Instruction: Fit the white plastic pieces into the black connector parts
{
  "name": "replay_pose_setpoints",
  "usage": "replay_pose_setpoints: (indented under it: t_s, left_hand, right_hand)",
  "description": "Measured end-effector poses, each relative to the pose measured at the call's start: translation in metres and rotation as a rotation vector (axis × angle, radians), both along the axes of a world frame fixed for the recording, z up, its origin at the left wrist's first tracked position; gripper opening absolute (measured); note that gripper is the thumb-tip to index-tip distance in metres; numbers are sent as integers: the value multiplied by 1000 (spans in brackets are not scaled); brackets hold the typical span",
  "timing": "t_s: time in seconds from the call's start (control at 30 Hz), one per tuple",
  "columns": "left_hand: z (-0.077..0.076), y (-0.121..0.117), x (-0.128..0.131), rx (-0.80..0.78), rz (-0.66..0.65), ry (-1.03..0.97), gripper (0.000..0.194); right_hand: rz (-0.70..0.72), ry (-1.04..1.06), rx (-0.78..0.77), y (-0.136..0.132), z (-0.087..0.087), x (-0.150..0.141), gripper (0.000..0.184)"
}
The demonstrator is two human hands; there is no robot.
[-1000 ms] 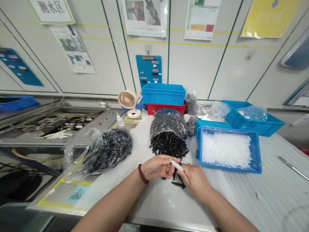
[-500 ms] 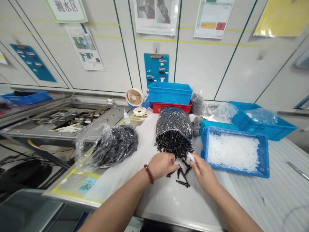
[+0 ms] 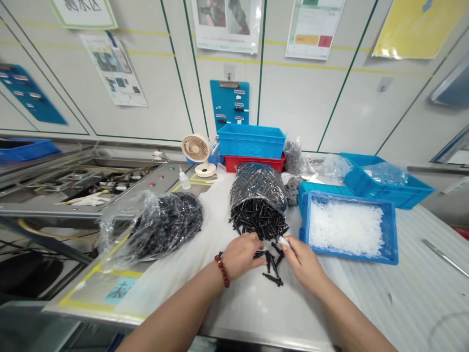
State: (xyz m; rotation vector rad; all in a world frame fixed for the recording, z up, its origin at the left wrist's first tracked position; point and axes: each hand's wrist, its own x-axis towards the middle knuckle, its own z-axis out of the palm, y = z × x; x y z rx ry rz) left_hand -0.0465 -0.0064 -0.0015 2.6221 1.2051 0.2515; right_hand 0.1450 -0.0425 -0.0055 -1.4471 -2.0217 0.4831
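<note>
Head view, lower middle: left hand (image 3: 242, 255), half closed with the fingers loosely curled, fingertips (image 3: 261, 255) just beside the loose black parts (image 3: 271, 266), any hold on one impossible to tell; a beaded bracelet (image 3: 222, 270) around the wrist. Right hand (image 3: 304, 264), fingers pinched shut on a small white piece (image 3: 283, 240), its end pointing toward the black parts. Those parts scattered on the white table (image 3: 234, 313) between both hands, just below a clear plastic bag (image 3: 258, 188) with more of them spilling from its mouth. Left of that bag, a second bag (image 3: 164, 225) packed with black parts, lying on its side. To the right, a blue tray (image 3: 351, 195) heaped with white bits (image 3: 346, 229), and behind it a blue crate (image 3: 388, 194) holding clear plastic. Upper middle, a blue bin (image 3: 251, 141) resting on a red bin (image 3: 252, 164), with a small fan (image 3: 195, 149) and a dropper bottle (image 3: 184, 180) to their left. At left, a steel machine (image 3: 84, 188) with a button panel. Above, a blue clipboard (image 3: 229, 105) hanging on the wall among posters.
</note>
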Motion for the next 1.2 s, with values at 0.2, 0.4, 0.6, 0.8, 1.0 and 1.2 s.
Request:
replay_pose_setpoints:
  t_s: [0.2, 0.4, 0.6, 0.8, 1.0, 1.2]
  left_hand:
    - [3, 1, -6, -24, -1, 50, 21]
    - [2, 1, -2, -17, 66, 38, 19]
    - [9, 3, -1, -52, 68, -566, 24]
    - [17, -4, -1, -271, 24, -624, 19]
    - [18, -4, -2, -190, -16, -459, 7]
    - [11, -4, 0, -150, -92, -333, 8]
  right_hand:
    - [-60, -27, 11, -1, 1, 1, 34]
    - [-70, -53, -8, 0, 1, 1, 33]
    - [-66, -110, -32, -1, 2, 0, 32]
    - [-72, -203, -45, -4, 3, -2, 32]
    - [-89, -334, -25, -5, 5, -3, 28]
    - [-106, -454, -30, -7, 6, -6, 22]
